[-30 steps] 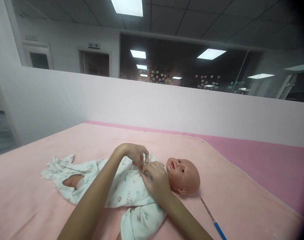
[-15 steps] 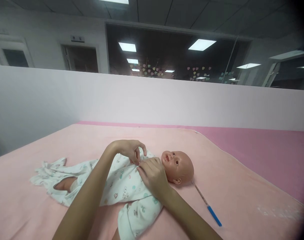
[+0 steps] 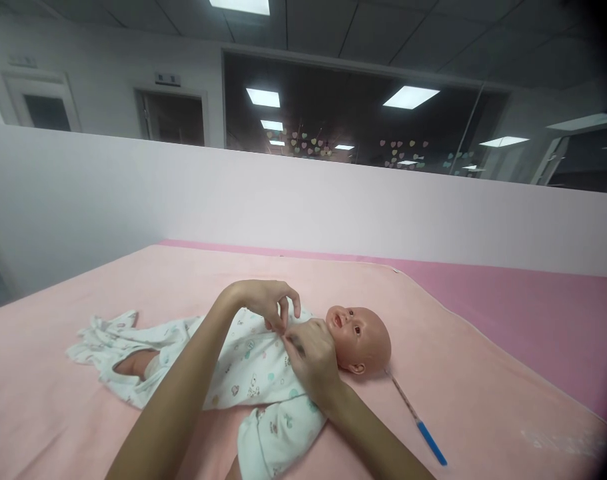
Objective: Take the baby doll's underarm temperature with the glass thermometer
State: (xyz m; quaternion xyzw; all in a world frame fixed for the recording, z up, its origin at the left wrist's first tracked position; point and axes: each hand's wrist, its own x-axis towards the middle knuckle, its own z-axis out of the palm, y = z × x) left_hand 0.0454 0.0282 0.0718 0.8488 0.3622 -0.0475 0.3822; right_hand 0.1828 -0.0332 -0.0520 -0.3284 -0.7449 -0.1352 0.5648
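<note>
A bald baby doll lies on its back, its head to the right. It wears a white romper printed with small animals and coloured shapes. Over the doll's chest, my left hand bends down from above, thumb and fingertips pinched at the front of the romper. My right hand lies on the upper chest below the doll's chin, its curled fingertips meeting those of the left. Both seem to grip the romper's cloth, though the bit between the fingers is mostly hidden. One bare leg shows through an opening in the romper.
A thin stick with a blue handle lies beside the doll's head. Underneath is a peach blanket over a pink mat. A white padded wall runs along the back and left.
The view has shifted slightly. My right hand has turned a little, its thumb side now showing more, and its fingertips stay close to the left hand's at the chest.
</note>
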